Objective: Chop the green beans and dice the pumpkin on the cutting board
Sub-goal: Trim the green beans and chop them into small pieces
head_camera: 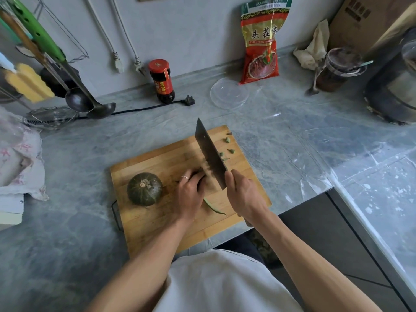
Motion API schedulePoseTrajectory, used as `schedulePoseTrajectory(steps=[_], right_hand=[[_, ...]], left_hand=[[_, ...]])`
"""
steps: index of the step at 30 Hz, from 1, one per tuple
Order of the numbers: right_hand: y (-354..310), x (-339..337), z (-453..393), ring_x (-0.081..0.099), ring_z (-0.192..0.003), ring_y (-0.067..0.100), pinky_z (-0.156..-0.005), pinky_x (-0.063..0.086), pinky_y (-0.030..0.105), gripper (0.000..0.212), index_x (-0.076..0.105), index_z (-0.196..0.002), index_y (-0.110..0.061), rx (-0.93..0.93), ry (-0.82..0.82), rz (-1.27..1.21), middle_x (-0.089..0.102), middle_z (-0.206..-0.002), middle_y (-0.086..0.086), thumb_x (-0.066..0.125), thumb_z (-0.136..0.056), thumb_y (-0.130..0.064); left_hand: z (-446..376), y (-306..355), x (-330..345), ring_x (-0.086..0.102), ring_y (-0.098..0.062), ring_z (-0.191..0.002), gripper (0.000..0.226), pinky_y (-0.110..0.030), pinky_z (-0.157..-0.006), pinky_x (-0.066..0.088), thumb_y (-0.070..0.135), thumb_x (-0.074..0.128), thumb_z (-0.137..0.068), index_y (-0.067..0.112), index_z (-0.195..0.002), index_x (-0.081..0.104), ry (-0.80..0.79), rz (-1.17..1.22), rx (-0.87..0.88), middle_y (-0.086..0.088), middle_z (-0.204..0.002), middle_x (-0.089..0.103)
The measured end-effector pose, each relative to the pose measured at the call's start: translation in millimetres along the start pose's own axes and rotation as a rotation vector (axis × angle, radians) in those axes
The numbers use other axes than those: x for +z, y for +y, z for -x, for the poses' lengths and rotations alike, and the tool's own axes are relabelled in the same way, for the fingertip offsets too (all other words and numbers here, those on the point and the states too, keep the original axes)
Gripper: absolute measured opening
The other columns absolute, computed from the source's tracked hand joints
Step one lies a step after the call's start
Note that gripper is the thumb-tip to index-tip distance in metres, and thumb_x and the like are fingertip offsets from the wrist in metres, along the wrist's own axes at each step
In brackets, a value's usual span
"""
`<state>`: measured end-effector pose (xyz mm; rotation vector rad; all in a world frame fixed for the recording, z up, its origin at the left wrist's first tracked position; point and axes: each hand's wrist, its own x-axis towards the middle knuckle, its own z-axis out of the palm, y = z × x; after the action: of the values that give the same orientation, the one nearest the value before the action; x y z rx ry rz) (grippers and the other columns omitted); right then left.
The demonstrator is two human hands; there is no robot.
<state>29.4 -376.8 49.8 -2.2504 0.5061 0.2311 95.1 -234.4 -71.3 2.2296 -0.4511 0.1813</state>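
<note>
Round dark green pumpkin [144, 189] with faint pale stripes, tan stem. Rectangular wooden cutting board [157, 224] honey-yellow, striped grain. Flat stone countertop [292, 143] mottled grey-blue; cut bean pieces [227, 140] green.

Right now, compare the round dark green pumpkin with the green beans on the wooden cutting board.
The round dark green pumpkin sits whole and untouched; the green beans are partly cut, with small pieces scattered beyond the cleaver. The pumpkin is squat and bulky, the beans thin and long. No hand touches the pumpkin; the left hand pins the beans. Both lie on the wooden cutting board.

Domestic kitchen. Evidence: marbled grey countertop [281, 140], hanging ladles [78, 100], sauce bottle [162, 81], wooden cutting board [157, 221], food packet [261, 41] against wall.
</note>
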Motion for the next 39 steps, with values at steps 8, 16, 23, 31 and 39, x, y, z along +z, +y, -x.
schedulePoseTrajectory(steps=[8, 16, 23, 31, 39], right_hand=[[1, 7, 15, 0.040, -0.052, 0.019, -0.053, 0.035, 0.037, 0.044, 0.042, -0.076, -0.017, -0.119, -0.012, 0.066, 0.045, -0.060, 0.002, 0.027, -0.107, -0.044], [-1, 11, 18, 0.041, -0.052, 0.020, -0.052, 0.035, 0.035, 0.044, 0.044, -0.078, -0.015, -0.136, -0.017, 0.067, 0.046, -0.060, 0.003, 0.027, -0.106, -0.045], [-1, 14, 21, 0.041, -0.050, 0.021, -0.050, 0.031, 0.033, 0.043, 0.043, -0.078, -0.016, -0.149, -0.019, 0.085, 0.046, -0.059, 0.003, 0.027, -0.106, -0.044], [-4, 24, 19, 0.046, -0.049, 0.027, -0.049, 0.038, 0.042, 0.045, 0.045, -0.085, -0.015, -0.162, -0.010, 0.117, 0.052, -0.061, 0.009, 0.023, -0.106, -0.048], [-7, 27, 14, 0.044, -0.049, 0.026, -0.047, 0.033, 0.036, 0.044, 0.044, -0.084, -0.016, -0.147, -0.005, 0.125, 0.050, -0.060, 0.008, 0.023, -0.107, -0.047]], left_hand=[[0, 7, -5, 0.066, -0.021, -0.089, 0.009, -0.009, -0.084, 0.041, 0.008, 0.068, -0.091, 0.005, -0.100, 0.070, -0.003, 0.000, -0.019, -0.009, -0.103, 0.071], [0, 11, -10, 0.066, -0.022, -0.086, 0.015, -0.031, -0.077, 0.057, 0.003, 0.066, -0.085, 0.007, -0.098, 0.072, -0.027, -0.061, 0.034, -0.007, -0.097, 0.073], [2, 14, -11, 0.068, -0.018, -0.083, 0.015, -0.031, -0.072, 0.057, 0.004, 0.064, -0.087, 0.009, -0.097, 0.074, 0.011, 0.003, -0.029, -0.004, -0.096, 0.073], [1, 13, -12, 0.067, -0.017, -0.077, 0.013, -0.030, -0.069, 0.054, 0.001, 0.065, -0.084, 0.012, -0.087, 0.071, 0.007, 0.060, -0.047, -0.001, -0.088, 0.072], [1, 9, -8, 0.067, -0.019, -0.077, 0.011, -0.028, -0.069, 0.052, 0.005, 0.063, -0.086, 0.011, -0.087, 0.072, -0.002, 0.058, -0.063, -0.001, -0.087, 0.073]])
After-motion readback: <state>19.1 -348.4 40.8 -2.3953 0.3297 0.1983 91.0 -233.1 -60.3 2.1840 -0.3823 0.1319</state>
